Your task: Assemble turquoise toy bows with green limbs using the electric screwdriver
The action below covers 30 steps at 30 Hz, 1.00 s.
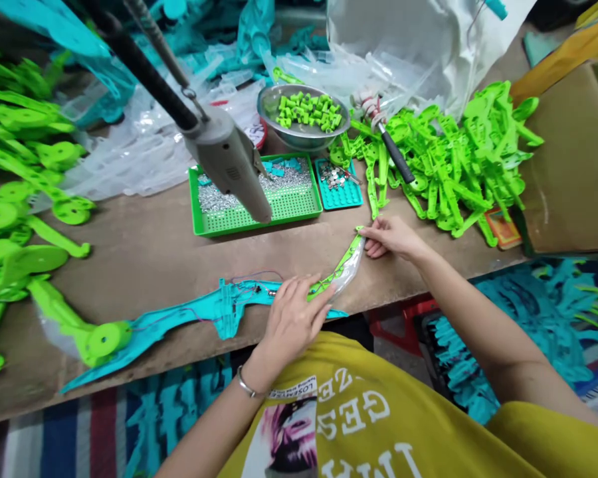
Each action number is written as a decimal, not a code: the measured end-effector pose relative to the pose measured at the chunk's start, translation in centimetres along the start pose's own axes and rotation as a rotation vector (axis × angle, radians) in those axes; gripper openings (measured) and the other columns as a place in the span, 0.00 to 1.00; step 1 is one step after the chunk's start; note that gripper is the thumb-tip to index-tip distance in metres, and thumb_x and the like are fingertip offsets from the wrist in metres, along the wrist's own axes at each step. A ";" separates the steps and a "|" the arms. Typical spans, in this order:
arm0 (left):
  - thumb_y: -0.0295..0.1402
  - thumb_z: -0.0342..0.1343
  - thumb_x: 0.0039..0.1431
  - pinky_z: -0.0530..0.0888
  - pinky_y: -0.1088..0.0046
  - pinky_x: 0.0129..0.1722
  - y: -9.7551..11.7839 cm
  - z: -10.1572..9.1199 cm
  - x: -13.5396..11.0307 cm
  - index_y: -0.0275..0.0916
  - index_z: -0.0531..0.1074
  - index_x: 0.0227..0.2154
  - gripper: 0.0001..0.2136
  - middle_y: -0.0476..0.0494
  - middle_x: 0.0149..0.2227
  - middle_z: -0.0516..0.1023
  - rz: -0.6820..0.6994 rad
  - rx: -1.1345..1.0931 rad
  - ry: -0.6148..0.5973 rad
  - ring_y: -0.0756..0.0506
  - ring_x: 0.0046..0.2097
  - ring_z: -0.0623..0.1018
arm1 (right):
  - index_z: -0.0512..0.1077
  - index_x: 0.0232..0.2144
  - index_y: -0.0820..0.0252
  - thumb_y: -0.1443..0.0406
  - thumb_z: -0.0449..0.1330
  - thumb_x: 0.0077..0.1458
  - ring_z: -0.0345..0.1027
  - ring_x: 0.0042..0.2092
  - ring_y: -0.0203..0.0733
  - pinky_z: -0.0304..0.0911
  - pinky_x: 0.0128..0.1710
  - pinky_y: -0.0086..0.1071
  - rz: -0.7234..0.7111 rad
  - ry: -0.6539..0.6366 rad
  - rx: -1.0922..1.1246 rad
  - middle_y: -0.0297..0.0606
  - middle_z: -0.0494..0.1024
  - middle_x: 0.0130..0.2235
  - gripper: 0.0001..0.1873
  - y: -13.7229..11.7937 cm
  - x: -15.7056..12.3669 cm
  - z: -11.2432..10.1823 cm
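A long, thin bright-blue plastic housing (179,317) lies along the table's front edge, with thin wires and a small metal component on it. My left hand (296,312) rests over its right part, with fingers and thumb closed around the lower end of a curved green plastic part (349,255). A clear plastic piece (347,273) runs along that green part. At the upper tip, my right hand (391,238) pinches the green part between thumb and fingers. A green round-ended piece with clear plastic (104,340) sits on the housing's left end.
A hanging electric screwdriver (229,166) is over a green tray (195,219) of screws. Behind are a blue tray (346,200) and a metal bowl (303,141) of green caps. Green part heaps (453,159) and a black-handled tool (397,156) lie right, near a cardboard box (568,159).
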<state>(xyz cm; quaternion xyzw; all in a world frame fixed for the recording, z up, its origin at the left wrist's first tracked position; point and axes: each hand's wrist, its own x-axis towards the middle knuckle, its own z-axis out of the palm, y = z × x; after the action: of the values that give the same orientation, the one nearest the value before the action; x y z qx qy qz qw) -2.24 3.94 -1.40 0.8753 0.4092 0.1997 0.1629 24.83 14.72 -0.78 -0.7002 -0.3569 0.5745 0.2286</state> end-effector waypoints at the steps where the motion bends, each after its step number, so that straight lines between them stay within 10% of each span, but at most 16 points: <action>1: 0.33 0.55 0.66 0.72 0.51 0.55 0.0 0.0 0.0 0.45 0.72 0.57 0.18 0.36 0.56 0.74 0.001 0.001 0.002 0.37 0.55 0.73 | 0.64 0.26 0.60 0.63 0.70 0.55 0.72 0.17 0.36 0.71 0.16 0.25 -0.003 -0.003 0.002 0.37 0.78 0.19 0.17 -0.1 0.0 0.0; 9: 0.32 0.55 0.66 0.72 0.50 0.55 -0.1 -0.2 0.1 0.46 0.71 0.58 0.18 0.36 0.57 0.74 0.011 0.004 0.005 0.37 0.55 0.73 | 0.67 0.29 0.62 0.57 0.57 0.66 0.74 0.20 0.38 0.74 0.19 0.28 0.043 -0.017 0.128 0.39 0.78 0.20 0.17 0.1 -0.5 -0.3; 24: 0.31 0.56 0.66 0.73 0.50 0.53 -0.4 -0.2 0.2 0.44 0.71 0.58 0.18 0.35 0.56 0.74 0.044 0.027 0.025 0.36 0.54 0.74 | 0.65 0.24 0.61 0.63 0.67 0.58 0.73 0.19 0.37 0.71 0.18 0.27 0.004 0.001 -0.003 0.37 0.78 0.20 0.16 -0.4 -0.7 0.7; 27: 0.31 0.55 0.66 0.73 0.51 0.52 -0.8 -0.1 0.4 0.45 0.70 0.59 0.19 0.35 0.55 0.74 0.064 0.013 0.016 0.36 0.53 0.74 | 0.69 0.27 0.62 0.63 0.63 0.61 0.76 0.24 0.38 0.74 0.25 0.30 -0.134 0.129 -0.122 0.40 0.80 0.25 0.12 -1.7 -1.6 -1.1; 30: 0.32 0.55 0.67 0.74 0.51 0.51 -0.9 -0.2 0.6 0.46 0.69 0.60 0.20 0.35 0.56 0.74 0.079 0.008 0.004 0.36 0.53 0.74 | 0.73 0.37 0.63 0.64 0.59 0.64 0.78 0.38 0.38 0.74 0.42 0.32 -0.343 0.546 -0.275 0.45 0.83 0.39 0.07 -3.9 -3.2 -7.7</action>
<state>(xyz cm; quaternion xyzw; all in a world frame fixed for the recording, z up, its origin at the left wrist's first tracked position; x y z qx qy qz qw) -2.59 4.94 -1.54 0.8910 0.3756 0.2058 0.1505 31.06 15.41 5.92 -0.7820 -0.4693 0.2657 0.3123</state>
